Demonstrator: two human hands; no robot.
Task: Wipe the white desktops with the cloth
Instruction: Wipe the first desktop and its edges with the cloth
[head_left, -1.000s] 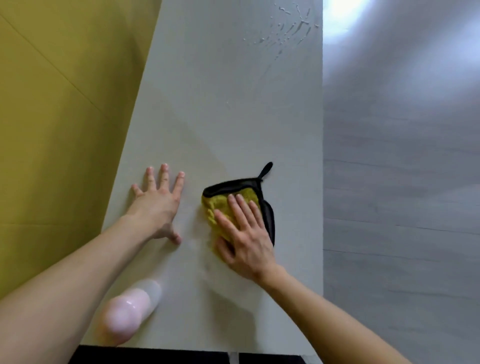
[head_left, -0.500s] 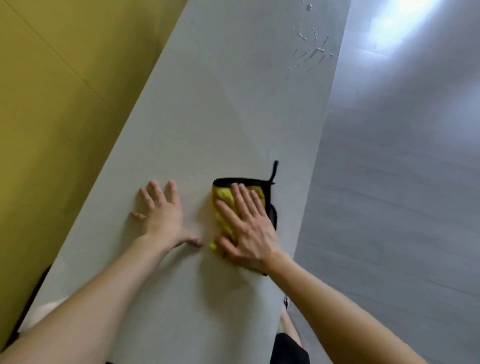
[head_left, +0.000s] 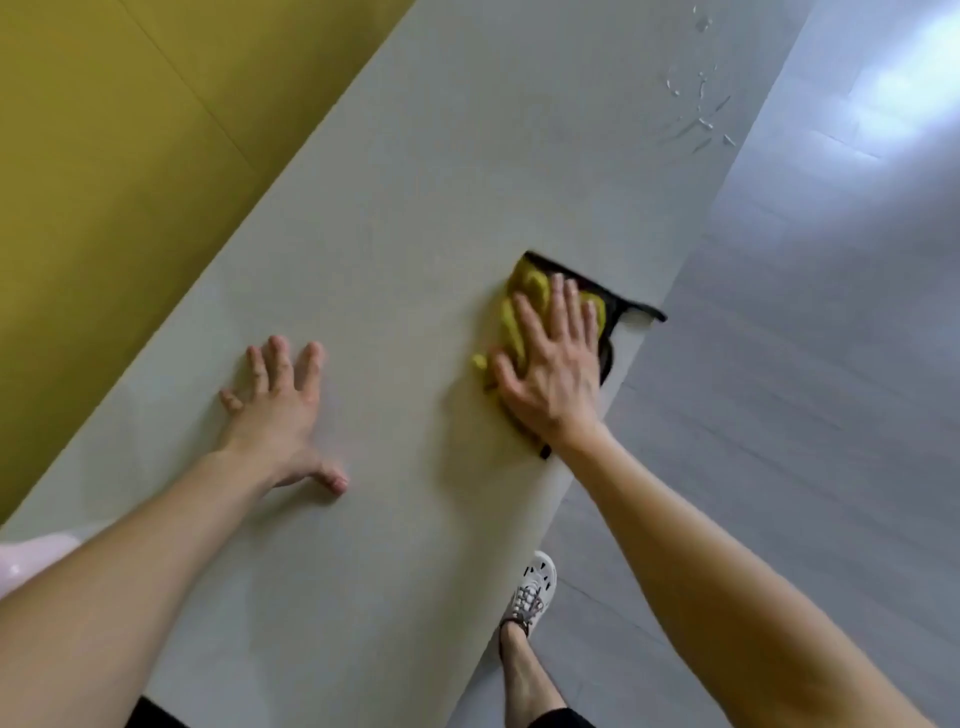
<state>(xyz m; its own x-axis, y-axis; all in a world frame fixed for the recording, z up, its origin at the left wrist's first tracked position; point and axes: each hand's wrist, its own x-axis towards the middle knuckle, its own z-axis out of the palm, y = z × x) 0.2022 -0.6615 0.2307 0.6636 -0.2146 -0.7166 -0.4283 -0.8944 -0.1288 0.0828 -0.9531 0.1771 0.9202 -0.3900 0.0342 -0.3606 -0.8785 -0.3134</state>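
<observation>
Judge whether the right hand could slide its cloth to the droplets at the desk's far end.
Probably yes: only bare desktop lies between cloth and droplets, though the right hand may need a step forward.

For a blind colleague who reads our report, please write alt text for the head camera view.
A person's right hand presses flat on a yellow cloth with black edging near the floor-side edge of a long white desktop, while the left hand rests flat with spread fingers. Wet droplets lie farther along; a yellow wall panel borders the desk.
</observation>
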